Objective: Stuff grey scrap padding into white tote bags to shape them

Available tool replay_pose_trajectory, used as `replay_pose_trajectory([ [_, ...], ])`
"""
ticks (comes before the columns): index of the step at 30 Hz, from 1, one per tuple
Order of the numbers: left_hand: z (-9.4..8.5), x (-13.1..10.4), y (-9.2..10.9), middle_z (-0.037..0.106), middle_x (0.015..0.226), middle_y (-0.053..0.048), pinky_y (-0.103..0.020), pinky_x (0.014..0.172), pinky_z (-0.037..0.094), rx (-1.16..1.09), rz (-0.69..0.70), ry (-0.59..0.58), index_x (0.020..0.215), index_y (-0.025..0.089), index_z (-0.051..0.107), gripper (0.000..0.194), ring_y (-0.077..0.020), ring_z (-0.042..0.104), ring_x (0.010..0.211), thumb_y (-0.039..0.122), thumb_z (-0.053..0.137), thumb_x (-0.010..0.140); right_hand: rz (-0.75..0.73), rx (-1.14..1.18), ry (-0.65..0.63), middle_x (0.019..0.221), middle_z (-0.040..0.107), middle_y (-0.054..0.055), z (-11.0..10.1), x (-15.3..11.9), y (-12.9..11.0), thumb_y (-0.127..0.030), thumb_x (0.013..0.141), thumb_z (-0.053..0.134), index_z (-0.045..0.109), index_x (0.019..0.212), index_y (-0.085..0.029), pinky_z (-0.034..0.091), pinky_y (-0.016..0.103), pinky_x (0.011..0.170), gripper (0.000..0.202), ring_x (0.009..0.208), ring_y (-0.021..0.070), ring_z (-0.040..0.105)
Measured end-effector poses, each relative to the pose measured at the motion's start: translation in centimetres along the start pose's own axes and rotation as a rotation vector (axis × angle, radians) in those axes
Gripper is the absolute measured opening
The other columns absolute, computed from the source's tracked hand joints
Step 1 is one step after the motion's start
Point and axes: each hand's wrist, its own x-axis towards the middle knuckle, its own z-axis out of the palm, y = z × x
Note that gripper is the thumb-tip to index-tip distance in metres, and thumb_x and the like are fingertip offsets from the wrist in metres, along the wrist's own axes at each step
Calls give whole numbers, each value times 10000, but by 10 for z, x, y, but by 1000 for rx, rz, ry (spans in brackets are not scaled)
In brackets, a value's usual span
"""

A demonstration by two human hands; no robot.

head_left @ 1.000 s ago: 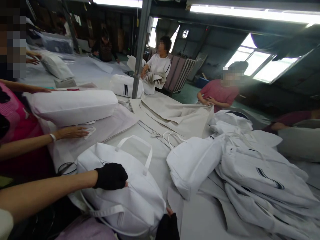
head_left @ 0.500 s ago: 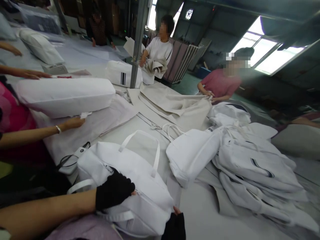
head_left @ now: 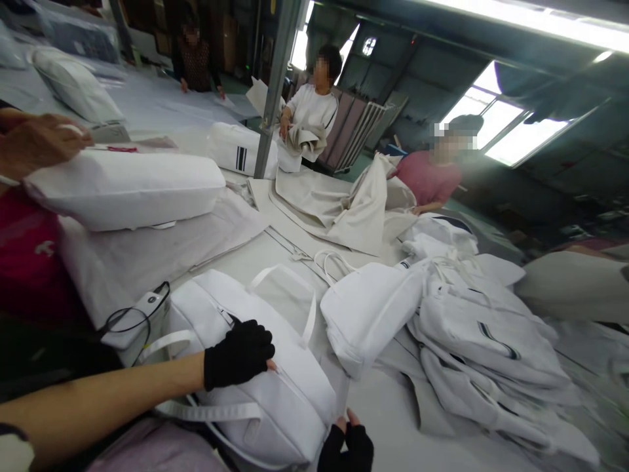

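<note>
A stuffed white fabric bag with white strap handles lies on the grey table in front of me. My left hand, in a black fingerless glove, rests on top of the bag along its zipper line, fingers curled and pinching there. My right hand, also in a black glove, grips the bag's near right corner at the bottom edge of view. A second filled white bag lies just to the right, touching a heap of flat white bags.
A small white device with a black cable lies left of my bag. A co-worker's hand at left holds a long white pillow-like bag. Other people handle beige fabric across the table. A metal post stands behind.
My left hand slid right along the bag's top. The co-worker's lower hand left the table and a hand rose to the long white bag. The far person lifted the beige fabric.
</note>
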Motion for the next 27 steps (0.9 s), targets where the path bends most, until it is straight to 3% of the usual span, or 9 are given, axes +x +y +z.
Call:
replay_pose_trajectory([
  [2, -4, 2, 8, 589, 795, -59, -408, 683, 437, -53, -97, -73, 771, 182, 573, 282, -252, 561, 765, 319, 412, 957, -158, 48, -60, 1021, 679, 142, -9, 4, -39, -528, 888, 468, 635, 1137, -161, 509, 326, 686, 474, 861, 253, 651],
  [5, -12, 8, 16, 616, 823, -57, -403, 695, 469, -154, -192, -189, 819, 185, 593, 299, -254, 594, 788, 324, 374, 969, -462, 111, -299, 1035, 692, 112, -1, 0, -91, -558, 872, 504, 642, 1151, -199, 525, 337, 748, 476, 905, 252, 659],
  [8, -22, 5, 13, 630, 831, -47, -369, 683, 485, -238, -187, -220, 808, 188, 599, 293, -232, 610, 774, 324, 389, 958, -586, 105, -330, 957, 711, 118, 19, -8, -113, -579, 906, 421, 685, 1034, -205, 525, 356, 713, 475, 838, 259, 674],
  [11, -34, -11, -5, 639, 872, -58, -384, 735, 488, -173, -245, -197, 833, 185, 609, 238, -244, 618, 834, 273, 413, 937, -528, 112, -361, 857, 713, 107, 30, -11, -114, -591, 914, 389, 685, 928, -217, 507, 336, 648, 477, 745, 245, 671],
  [14, -44, -29, -31, 659, 1024, -129, -436, 823, 476, -20, -547, -201, 1101, 154, 602, 319, -292, 626, 946, 362, 422, 940, -389, 146, -395, 817, 703, 105, 26, -5, -117, -584, 901, 415, 662, 892, -203, 492, 323, 625, 454, 728, 242, 663],
  [16, -49, -36, -47, 654, 1101, -174, -443, 830, 482, -16, -685, -293, 1279, 121, 505, 531, -323, 629, 990, 488, 477, 896, -307, 187, -458, 799, 698, 84, 19, 1, -123, -537, 905, 414, 647, 865, -203, 488, 315, 625, 410, 725, 232, 660],
  [18, -52, -35, -59, 663, 1086, -187, -442, 799, 496, -55, -749, -416, 1293, 100, 488, 651, -346, 639, 977, 561, 524, 834, -263, 256, -526, 800, 698, 57, 13, 5, -129, -482, 894, 427, 640, 853, -209, 494, 302, 651, 349, 745, 218, 662],
  [23, -64, -21, -59, 674, 1046, -187, -466, 789, 500, -51, -726, -561, 1100, 106, 620, 515, -368, 643, 958, 519, 540, 803, -186, 356, -582, 794, 709, 36, 6, 0, -127, -408, 853, 509, 668, 985, -205, 505, 265, 653, 290, 731, 194, 662],
  [27, -68, -25, -58, 669, 1072, -198, -488, 814, 493, -42, -632, -614, 1077, 102, 656, 463, -379, 632, 987, 465, 495, 839, -203, 437, -552, 836, 723, 52, 7, -11, -114, -407, 865, 524, 694, 989, -197, 524, 261, 673, 298, 799, 206, 670],
])
